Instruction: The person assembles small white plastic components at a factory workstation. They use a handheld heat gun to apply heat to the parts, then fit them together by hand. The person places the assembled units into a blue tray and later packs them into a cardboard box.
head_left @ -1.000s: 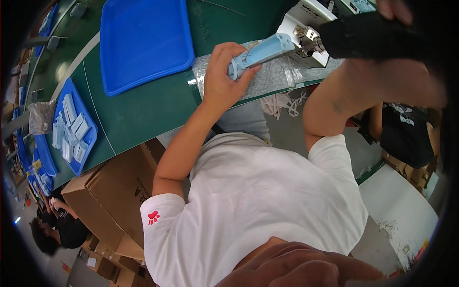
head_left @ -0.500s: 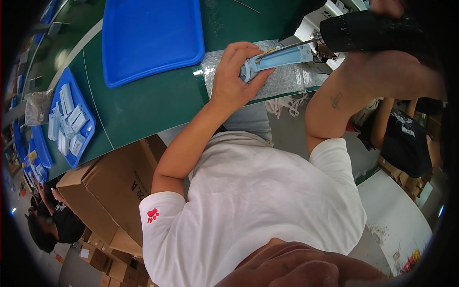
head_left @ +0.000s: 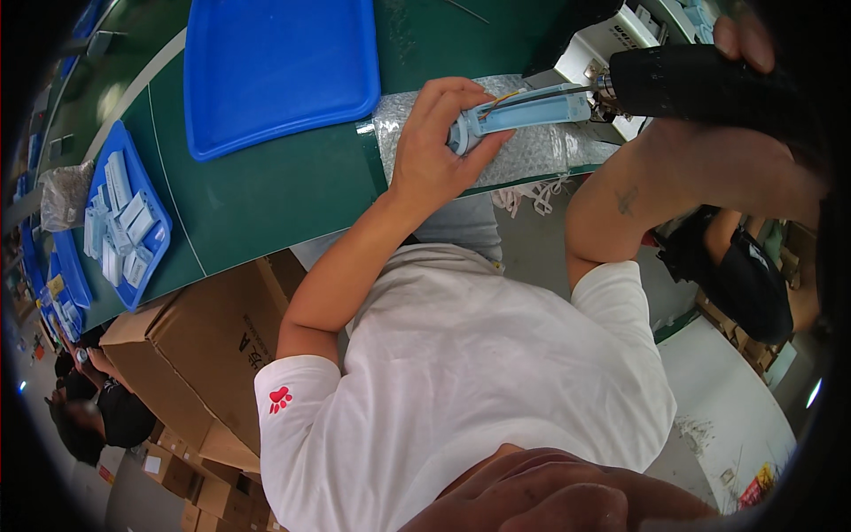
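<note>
Head view, blue casing (head_left: 554, 107) in left hand (head_left: 433, 137), driver (head_left: 687, 82) in right hand (head_left: 755, 44)

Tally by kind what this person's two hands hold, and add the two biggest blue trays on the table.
Pale blue part, in the left hand: 1
Black screwdriver, in the right hand: 1
Blue trays, the large one and the smaller one at left: 2
Total: 4
</note>
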Tool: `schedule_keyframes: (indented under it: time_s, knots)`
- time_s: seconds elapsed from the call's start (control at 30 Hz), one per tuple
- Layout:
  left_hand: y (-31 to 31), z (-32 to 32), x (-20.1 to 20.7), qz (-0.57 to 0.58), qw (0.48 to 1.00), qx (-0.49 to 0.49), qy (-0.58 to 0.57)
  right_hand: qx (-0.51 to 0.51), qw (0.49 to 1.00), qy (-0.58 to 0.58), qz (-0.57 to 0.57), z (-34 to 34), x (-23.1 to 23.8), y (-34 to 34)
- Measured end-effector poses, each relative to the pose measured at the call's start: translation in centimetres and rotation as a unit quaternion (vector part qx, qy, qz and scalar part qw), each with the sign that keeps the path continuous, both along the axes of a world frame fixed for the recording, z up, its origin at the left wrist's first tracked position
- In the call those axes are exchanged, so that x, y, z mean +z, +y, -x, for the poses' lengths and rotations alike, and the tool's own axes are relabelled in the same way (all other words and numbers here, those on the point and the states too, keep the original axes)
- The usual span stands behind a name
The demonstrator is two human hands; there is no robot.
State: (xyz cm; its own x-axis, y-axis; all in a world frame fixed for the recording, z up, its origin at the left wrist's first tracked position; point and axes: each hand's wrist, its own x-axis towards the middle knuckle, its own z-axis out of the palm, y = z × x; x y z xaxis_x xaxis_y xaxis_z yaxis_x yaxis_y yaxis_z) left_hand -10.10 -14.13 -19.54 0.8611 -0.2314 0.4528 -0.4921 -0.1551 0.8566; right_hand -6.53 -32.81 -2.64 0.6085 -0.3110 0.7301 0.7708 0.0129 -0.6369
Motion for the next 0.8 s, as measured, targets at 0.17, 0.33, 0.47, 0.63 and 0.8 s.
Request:
schedule_keyframes:
  time_s: [0.17,0.33,0.47,0.63,0.8]
  knots:
    - [0.0,-0.1,0.1,-0.009,1.000,0.002,-0.009,0.004,1.000,0.001,-0.003,0.1,-0.1,-0.2]
    - [0.0,0.0,-0.2,0.003,1.000,0.005,-0.009,0.006,1.000,0.001,-0.004,0.2,-0.5,-0.2]
    - [0.0,-0.1,-0.2,-0.001,1.000,0.008,-0.018,0.006,1.000,0.000,-0.006,0.4,-0.9,0.1]
    - [-0.2,-0.1,0.0,0.001,1.000,-0.007,-0.019,-0.019,1.000,-0.005,-0.007,0.6,-1.0,0.3]
    - [-0.2,0.2,0.5,-0.010,1.000,0.006,0.024,-0.066,0.997,-0.033,0.004,0.8,0.8,0.3]
